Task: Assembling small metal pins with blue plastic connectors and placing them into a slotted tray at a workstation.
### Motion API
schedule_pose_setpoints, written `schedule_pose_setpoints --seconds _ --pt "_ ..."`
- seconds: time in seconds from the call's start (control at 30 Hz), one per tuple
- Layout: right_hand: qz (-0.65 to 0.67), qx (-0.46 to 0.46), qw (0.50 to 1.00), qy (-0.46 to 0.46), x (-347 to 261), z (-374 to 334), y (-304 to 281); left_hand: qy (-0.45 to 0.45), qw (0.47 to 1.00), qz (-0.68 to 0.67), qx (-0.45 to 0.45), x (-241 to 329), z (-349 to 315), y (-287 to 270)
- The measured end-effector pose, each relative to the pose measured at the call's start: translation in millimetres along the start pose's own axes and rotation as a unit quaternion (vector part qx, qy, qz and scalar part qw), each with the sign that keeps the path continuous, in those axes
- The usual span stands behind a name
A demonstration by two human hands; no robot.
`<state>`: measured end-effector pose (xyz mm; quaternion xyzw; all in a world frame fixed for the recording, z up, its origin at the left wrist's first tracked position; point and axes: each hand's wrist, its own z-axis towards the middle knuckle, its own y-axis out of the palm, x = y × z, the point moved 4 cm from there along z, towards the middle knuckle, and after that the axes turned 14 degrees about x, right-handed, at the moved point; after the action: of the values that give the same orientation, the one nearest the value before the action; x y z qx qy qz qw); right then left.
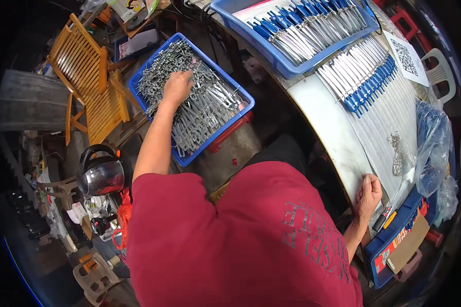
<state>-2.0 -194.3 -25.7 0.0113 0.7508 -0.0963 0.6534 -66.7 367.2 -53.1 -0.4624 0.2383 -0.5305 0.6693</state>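
My left hand (178, 88) is down among a heap of grey metal rod-like parts (202, 115) in a blue plastic crate (242, 91). Its fingers are bent together against the parts, and their tips are partly hidden. Over the near edge of the white worktable (322, 117) rests my right hand (369, 195), fingers curled in. What it holds, if anything, cannot be seen. Close by lie a screwdriver with a dark handle (380, 221) and a yellow-handled tool (390, 220). Farther up the table, blue-handled metal rods (361, 77) lie in a row.
A blue tray (287, 65) with more blue-handled rods stands at the table's far end. Small metal pieces (396, 153) lie in clear plastic. At lower right is a blue bin (376, 263). Left are a wooden folding chair (89, 77) and a kettle (103, 176).
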Motion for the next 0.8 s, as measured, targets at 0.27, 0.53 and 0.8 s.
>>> schedule_pose_setpoints --seconds 0.27,0.53,0.8 --pt "-0.003 0.008 1.0 0.01 -2.2 -0.9 0.6 0.068 0.997 0.015 0.016 0.1 -5.9 5.9" --pt "0.001 0.011 1.0 0.005 -0.5 2.4 1.8 0.07 0.993 0.025 0.088 -8.2 -2.7 3.2" --pt "0.004 -0.007 1.0 0.016 -2.6 1.0 3.4 0.027 0.965 0.058 0.254 -30.8 7.3 -30.9"
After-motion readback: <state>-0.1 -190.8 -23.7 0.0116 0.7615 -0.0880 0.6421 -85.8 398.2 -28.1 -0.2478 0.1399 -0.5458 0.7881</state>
